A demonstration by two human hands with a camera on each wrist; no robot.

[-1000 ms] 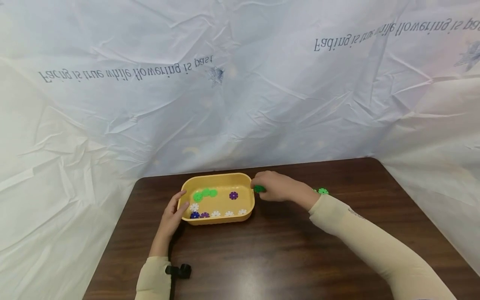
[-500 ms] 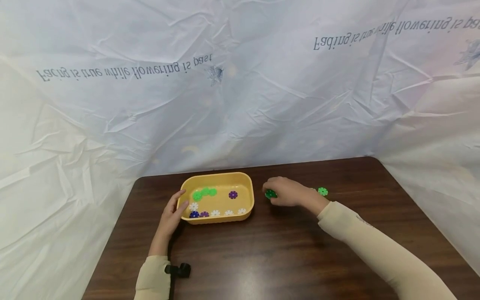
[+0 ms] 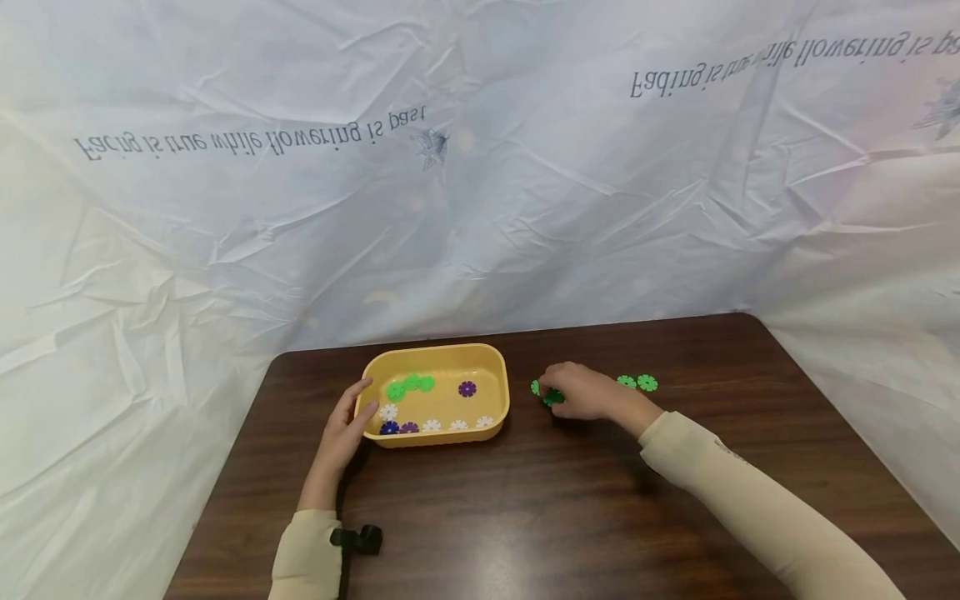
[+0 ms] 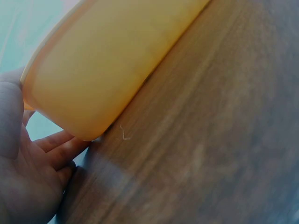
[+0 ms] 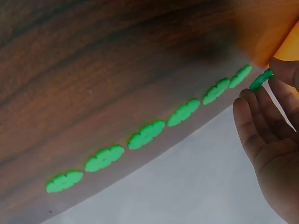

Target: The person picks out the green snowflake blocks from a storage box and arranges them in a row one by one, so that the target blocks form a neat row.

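Observation:
My left hand (image 3: pixel 347 421) grips the left end of the yellow plastic basin (image 3: pixel 442 438), thumb over the rim and fingers against the outside wall. In the left wrist view the fingers touch the basin's lower corner. To the right of the basin, my right hand (image 3: pixel 588 393) pinches a dark green flower-shaped disc (image 5: pixel 260 80) between thumb and fingers, low over the table. A row of several bright green flower-shaped discs (image 5: pixel 146 134) lies on the table beside this hand. In the head view the hand hides the row's middle.
Inside the basin lie light green discs (image 3: pixel 412 382), white discs (image 3: pixel 431 425), a purple disc (image 3: pixel 467 389) near the middle and a blue disc (image 3: pixel 389 427). The dark wooden table (image 3: pixel 480 517) ends at a white cloth (image 3: pixel 450 233) behind.
My right hand has moved right, away from the basin's right rim, carrying the dark green disc to the left end of the row. The left hand and basin have stayed put.

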